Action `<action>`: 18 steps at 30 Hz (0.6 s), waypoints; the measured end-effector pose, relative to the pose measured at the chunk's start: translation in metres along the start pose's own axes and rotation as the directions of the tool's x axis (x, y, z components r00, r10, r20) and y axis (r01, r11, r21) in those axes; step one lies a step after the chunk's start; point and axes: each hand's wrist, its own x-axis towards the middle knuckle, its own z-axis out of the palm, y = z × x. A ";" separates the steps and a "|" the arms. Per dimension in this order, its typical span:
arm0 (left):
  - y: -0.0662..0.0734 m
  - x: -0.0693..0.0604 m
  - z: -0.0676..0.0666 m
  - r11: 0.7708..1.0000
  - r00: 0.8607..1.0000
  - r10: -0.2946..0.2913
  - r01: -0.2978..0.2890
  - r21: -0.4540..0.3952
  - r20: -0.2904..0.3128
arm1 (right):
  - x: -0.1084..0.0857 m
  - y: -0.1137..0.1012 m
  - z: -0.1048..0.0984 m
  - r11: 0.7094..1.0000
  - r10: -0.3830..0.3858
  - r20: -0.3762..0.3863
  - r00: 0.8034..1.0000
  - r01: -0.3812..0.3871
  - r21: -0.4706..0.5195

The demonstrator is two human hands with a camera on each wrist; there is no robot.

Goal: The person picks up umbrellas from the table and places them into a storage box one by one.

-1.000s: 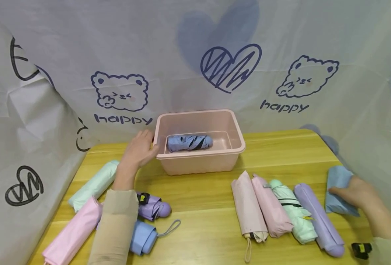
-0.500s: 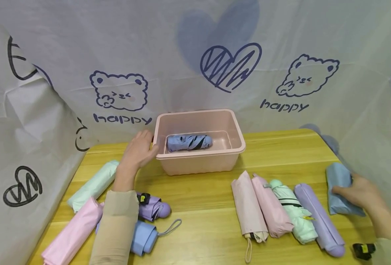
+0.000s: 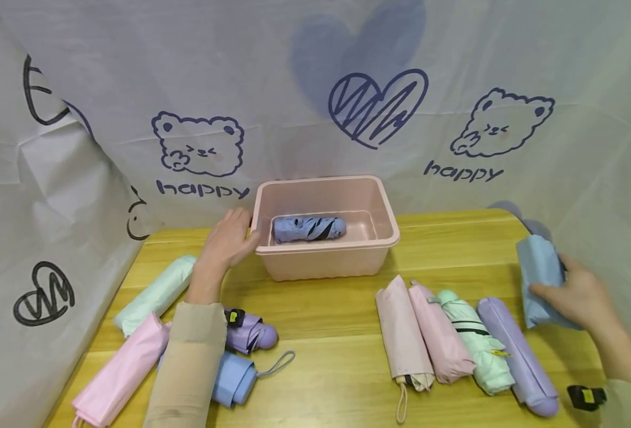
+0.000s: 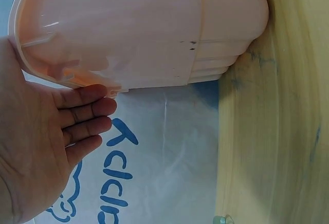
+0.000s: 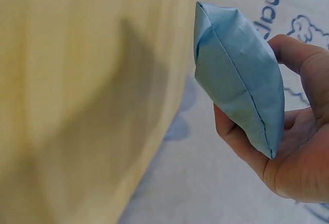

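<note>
A pink plastic bin stands at the back middle of the table, a blue-and-black folded umbrella lying inside. My left hand touches the bin's left rim, its fingers nearly straight; the left wrist view shows the palm beside the bin wall. At the right table edge my right hand grips a light blue folded umbrella. In the right wrist view, thumb and fingers of the hand hold this umbrella from both sides, above the table.
Right of centre lie a pale pink umbrella, a pink one, a mint one and a purple one. At left are mint, pink, purple and blue umbrellas. A printed cloth hangs behind.
My right hand has lifted the light blue umbrella up from the table and slightly away from me. The left hand stays at the bin's rim.
</note>
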 end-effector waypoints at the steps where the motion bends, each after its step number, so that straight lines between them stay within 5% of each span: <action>1: 0.000 0.000 0.000 1.000 1.000 -0.001 0.001 -0.003 0.001 | 0.001 -0.004 -0.002 1.000 -0.015 -0.006 1.000 0.015 0.008; 18: -0.001 0.002 -0.002 1.000 1.000 0.011 -0.011 -0.004 0.003 | 0.026 -0.104 -0.018 0.966 -0.248 -0.063 0.967 0.251 0.061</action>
